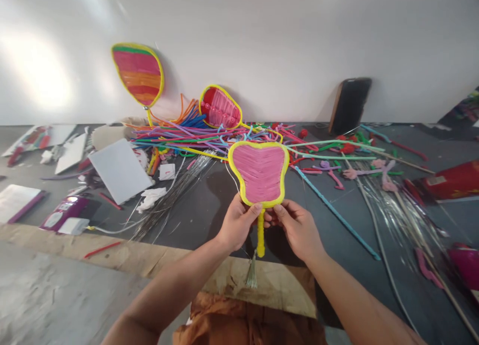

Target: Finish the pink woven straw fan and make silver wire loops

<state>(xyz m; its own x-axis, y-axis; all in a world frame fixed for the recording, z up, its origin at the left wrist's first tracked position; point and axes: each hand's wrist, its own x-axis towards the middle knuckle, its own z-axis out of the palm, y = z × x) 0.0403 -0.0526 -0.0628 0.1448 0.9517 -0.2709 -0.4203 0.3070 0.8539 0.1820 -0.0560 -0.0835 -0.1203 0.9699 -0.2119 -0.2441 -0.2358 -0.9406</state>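
A pink hand fan point(260, 172) with a fuzzy yellow rim and a yellow handle is held upright over the front of the table. My left hand point(241, 220) grips its lower left edge, thumb in front near the top of the handle. On the other side, my right hand point(295, 222) pinches the lower right edge; some of its fingers are hidden behind the fan. A pale tassel point(252, 274) hangs by the handle's lower end. Behind the fan lies a heap of coloured pipe cleaners point(179, 135).
Two more fans, one striped point(137, 75) and one red and pink point(220, 107), lean at the white wall. A phone point(351, 105) stands at the back right. Wire bundles point(168, 195), a white card point(120, 171), a purple device point(65, 212) and a red packet point(454, 181) lie around.
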